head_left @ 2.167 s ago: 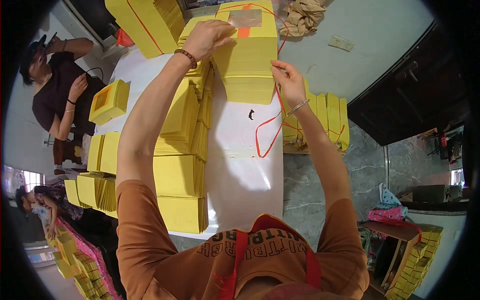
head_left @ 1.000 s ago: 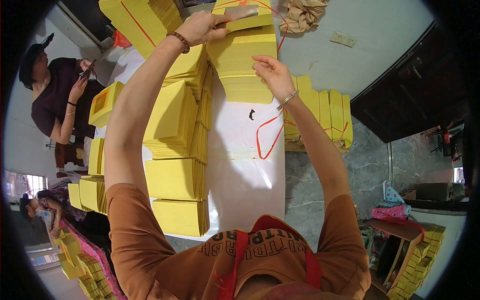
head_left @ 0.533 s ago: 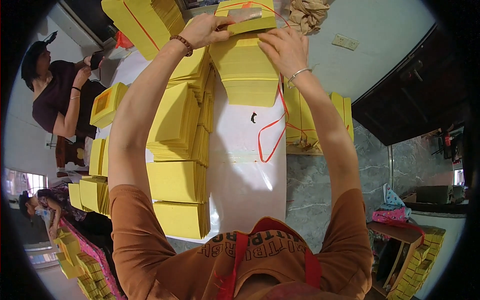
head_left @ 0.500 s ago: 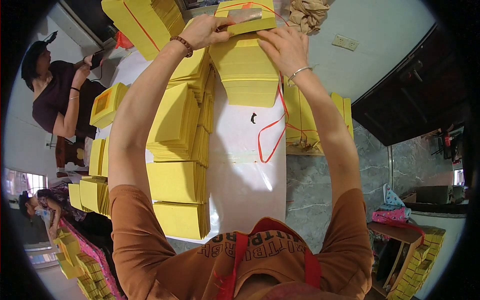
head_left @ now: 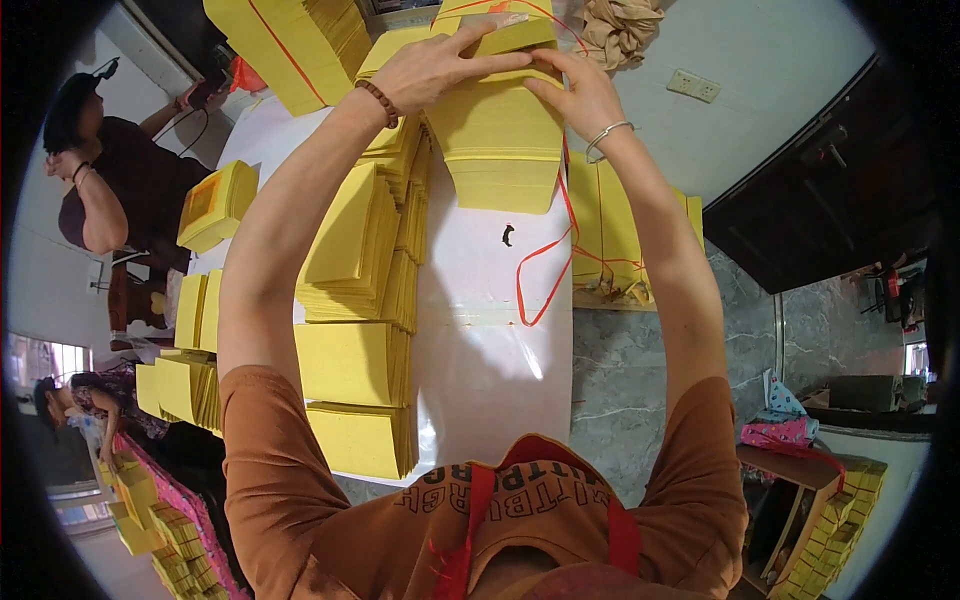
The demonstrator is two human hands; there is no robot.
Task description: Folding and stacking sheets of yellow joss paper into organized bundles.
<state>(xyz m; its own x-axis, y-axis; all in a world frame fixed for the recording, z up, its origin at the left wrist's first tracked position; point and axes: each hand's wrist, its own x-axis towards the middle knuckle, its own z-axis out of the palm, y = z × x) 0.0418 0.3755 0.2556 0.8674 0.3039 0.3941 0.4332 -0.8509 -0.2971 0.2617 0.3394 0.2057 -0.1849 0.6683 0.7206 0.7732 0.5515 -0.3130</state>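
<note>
A long stack of yellow paper sheets [head_left: 500,130] lies at the far end of the white table. My left hand [head_left: 425,75] rests over its far part, the index finger and thumb stretched apart toward the right. At the stack's right side is my right hand [head_left: 585,95], thumb and index finger spread against the paper edges, the index fingertip near my left thumb. Just beyond the fingers, a shiny pale strip [head_left: 508,20] lies on the yellow paper; I cannot make out what it is. A red strap [head_left: 545,8] curves across the far paper.
Several yellow paper stacks [head_left: 350,360] line the table's left part. A loose red strap loop [head_left: 545,290] and a small black piece [head_left: 508,236] lie on the white tabletop [head_left: 480,380]. More yellow bundles [head_left: 605,220] stand beyond the right edge. One person [head_left: 130,170] is at the left, another lower left.
My left hand has loosened from the far paper and slid slightly right, its thumb now stretched out. My right hand has shifted a little, its fingers spreading. The person at left has moved their arms.
</note>
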